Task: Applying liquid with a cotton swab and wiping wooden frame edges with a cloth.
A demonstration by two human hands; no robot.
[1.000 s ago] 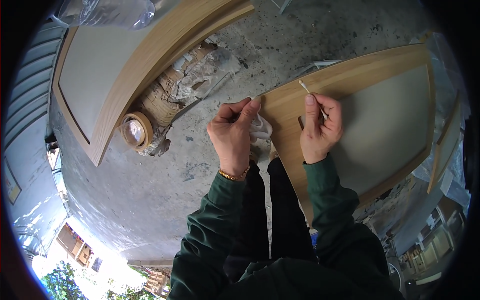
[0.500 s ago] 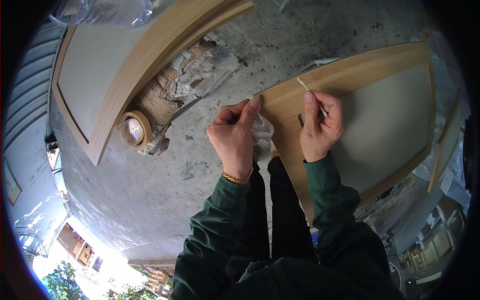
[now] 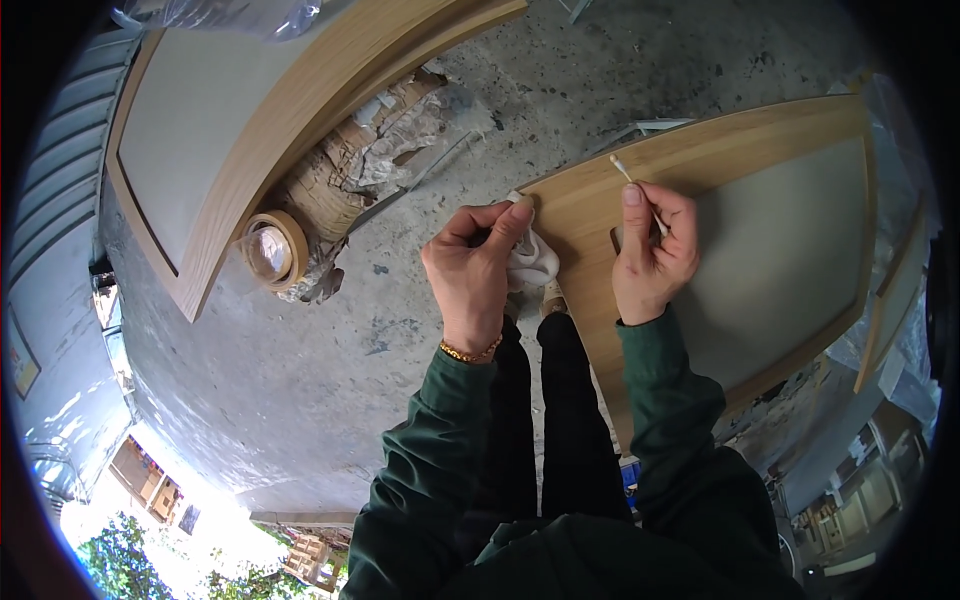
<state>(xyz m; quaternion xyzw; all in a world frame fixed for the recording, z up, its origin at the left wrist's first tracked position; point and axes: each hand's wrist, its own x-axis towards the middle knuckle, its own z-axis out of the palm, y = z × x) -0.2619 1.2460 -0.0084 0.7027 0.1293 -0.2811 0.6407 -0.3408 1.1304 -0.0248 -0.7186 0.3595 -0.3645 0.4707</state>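
My left hand [image 3: 475, 262] is closed, thumb against the fingers, pinching a white cloth [image 3: 533, 262] that hangs down beside it. Between the thumb and fingers of my right hand [image 3: 655, 245] is a cotton swab [image 3: 621, 167], one tip pointing up and away from me and the rest partly behind the fingers. Both hands are raised at the near left part of a wood-framed panel [image 3: 760, 135] with a grey inset. The swab's tip appears over the panel's wooden border; whether it touches cannot be told.
At the left lies another wood-framed panel [image 3: 215, 215] with a grey inset. Tape rolls [image 3: 287, 245] rest beside torn cardboard and clear plastic [image 3: 335, 185] on the concrete floor [image 3: 375, 340]. Clear plastic film [image 3: 215, 14] covers the top left. A smaller framed panel [image 3: 890, 290] stands far right.
In the picture both hands have shifted slightly to the right. The holds on the cloth and the swab are the same, and the view has tilted a little.
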